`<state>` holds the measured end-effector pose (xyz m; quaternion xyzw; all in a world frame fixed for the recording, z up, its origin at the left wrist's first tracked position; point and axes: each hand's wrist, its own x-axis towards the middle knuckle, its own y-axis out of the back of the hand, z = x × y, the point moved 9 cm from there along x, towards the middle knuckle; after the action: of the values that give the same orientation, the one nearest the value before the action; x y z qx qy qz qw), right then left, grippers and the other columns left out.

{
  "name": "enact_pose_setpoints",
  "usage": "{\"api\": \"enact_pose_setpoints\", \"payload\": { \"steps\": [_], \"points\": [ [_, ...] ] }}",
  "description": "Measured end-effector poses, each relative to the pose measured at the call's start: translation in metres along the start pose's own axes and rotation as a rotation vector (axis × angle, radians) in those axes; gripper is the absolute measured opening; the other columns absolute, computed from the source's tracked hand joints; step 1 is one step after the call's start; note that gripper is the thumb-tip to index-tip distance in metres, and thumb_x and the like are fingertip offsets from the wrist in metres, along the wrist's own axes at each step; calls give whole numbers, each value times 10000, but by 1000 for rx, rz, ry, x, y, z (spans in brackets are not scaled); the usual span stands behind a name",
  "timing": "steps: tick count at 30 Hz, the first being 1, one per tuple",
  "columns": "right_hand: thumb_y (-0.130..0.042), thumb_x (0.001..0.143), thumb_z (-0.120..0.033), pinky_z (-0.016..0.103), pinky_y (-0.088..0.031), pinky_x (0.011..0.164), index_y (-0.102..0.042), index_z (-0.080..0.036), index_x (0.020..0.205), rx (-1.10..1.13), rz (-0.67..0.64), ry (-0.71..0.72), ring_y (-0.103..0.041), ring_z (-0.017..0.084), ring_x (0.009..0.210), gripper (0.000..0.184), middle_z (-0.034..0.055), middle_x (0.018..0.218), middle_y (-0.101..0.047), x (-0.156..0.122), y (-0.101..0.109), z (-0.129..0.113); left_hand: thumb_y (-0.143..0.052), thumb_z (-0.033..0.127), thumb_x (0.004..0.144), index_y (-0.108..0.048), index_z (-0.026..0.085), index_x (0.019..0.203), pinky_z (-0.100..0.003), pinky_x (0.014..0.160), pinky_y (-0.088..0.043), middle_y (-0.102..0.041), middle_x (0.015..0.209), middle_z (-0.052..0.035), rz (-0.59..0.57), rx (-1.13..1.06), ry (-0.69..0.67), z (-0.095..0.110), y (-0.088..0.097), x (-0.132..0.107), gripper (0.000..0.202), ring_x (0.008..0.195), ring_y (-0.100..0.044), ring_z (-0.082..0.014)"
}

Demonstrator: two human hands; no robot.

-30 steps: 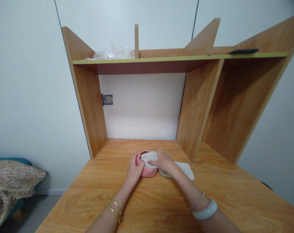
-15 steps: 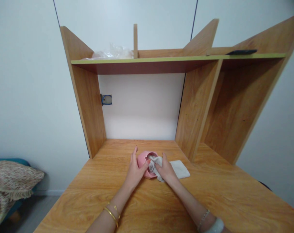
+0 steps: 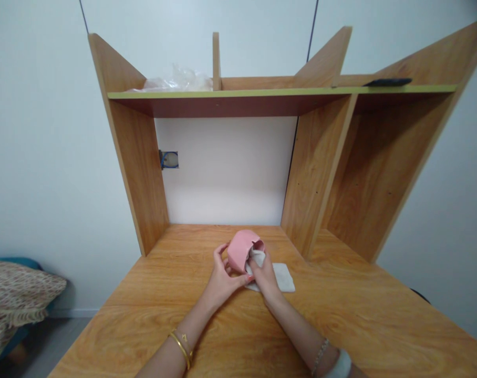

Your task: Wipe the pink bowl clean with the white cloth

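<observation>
In the head view, at the lower centre of the frame, the left hand [image 3: 221, 278] clasps a tilted pink bowl [image 3: 239, 249]; the right hand [image 3: 265, 274] grips pale cloth [image 3: 258, 256] inside its rightward opening. Pale fabric [image 3: 284, 277] also lies on the worktop [image 3: 152, 310], just right.

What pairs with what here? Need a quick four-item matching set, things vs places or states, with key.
Things
1. Pink container
2. Clear plastic bag
3. Flat black object
4. Gold bangle

Places/states
A. Right part of the upper shelf
B. Around the left forearm
C. Left part of the upper shelf
D. Tilted, held by the left hand

Pairs: 1-D, 2-C, 3-A, 4-B
</observation>
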<state>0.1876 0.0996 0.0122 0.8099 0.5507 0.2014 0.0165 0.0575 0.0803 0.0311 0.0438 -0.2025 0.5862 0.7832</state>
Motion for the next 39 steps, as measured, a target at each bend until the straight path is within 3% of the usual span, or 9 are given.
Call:
{"api": "enact_pose_setpoints", "payload": {
  "steps": [3,7,14,19,23,30,35,39],
  "points": [
    [-479,701,-282,333,-470,749,-406,-123,1144,131,-29,-51,-585,237,911,475,116,995,-620,-2,-5,0,-709,348,614,-267,206,1086,-332,823,-445,-474,1135,-108,1,134,-28,5,-2,-4,661,952,-542,-175],
    [-522,655,-276,305,-461,799,-372,-136,1127,172,-41,-78,-571,213,952,515,125,1075,-579,-3,-7,-3,-643,340,675,-330,184,992,-317,790,-437,-526,1007,-72,84,438,-76,15,4,-8,472,900,-533,-166],
    [-595,607,-271,293,-472,774,-326,-160,1160,50,-37,-112,-585,205,933,624,106,1054,-583,8,-2,4,-655,302,622,-379,191,987,-267,698,-431,-571,930,-43,161,616,-113,26,11,-7,470,803,-557,-162],
    [-639,574,-346,318,-458,744,-277,-138,1251,-139,-9,-78,-590,225,891,795,92,979,-603,13,16,3,-663,350,593,-437,194,1044,-292,684,-429,-611,932,-60,171,717,-66,30,18,-6,528,788,-578,-201],
    [-598,621,-326,305,-446,621,-292,-133,1278,-288,-47,-28,-605,214,698,750,45,776,-618,11,20,-2,-669,368,571,-529,188,1044,-335,717,-427,-646,878,-75,187,827,-2,32,26,-6,525,773,-591,-242],
    [-517,680,-284,273,-426,562,-254,-114,1314,-286,-131,54,-574,189,613,707,17,677,-598,1,5,-12,-670,384,560,-560,220,1114,-377,787,-408,-666,870,-71,199,919,-28,44,34,-5,588,795,-598,-281],
    [-464,709,-257,282,-451,636,-210,-141,1332,-231,-105,92,-586,186,683,683,36,793,-622,-4,5,-22,-635,436,627,-500,213,1181,-341,755,-430,-654,832,-54,236,802,-21,37,43,-3,612,771,-596,-241],
    [-423,727,-276,303,-462,721,-202,-141,1331,-216,-4,62,-599,201,810,657,74,969,-614,-2,14,-16,-593,425,704,-204,189,1329,-300,724,-458,-614,905,-51,140,484,-24,20,33,1,773,777,-594,-180]
  ]
}}
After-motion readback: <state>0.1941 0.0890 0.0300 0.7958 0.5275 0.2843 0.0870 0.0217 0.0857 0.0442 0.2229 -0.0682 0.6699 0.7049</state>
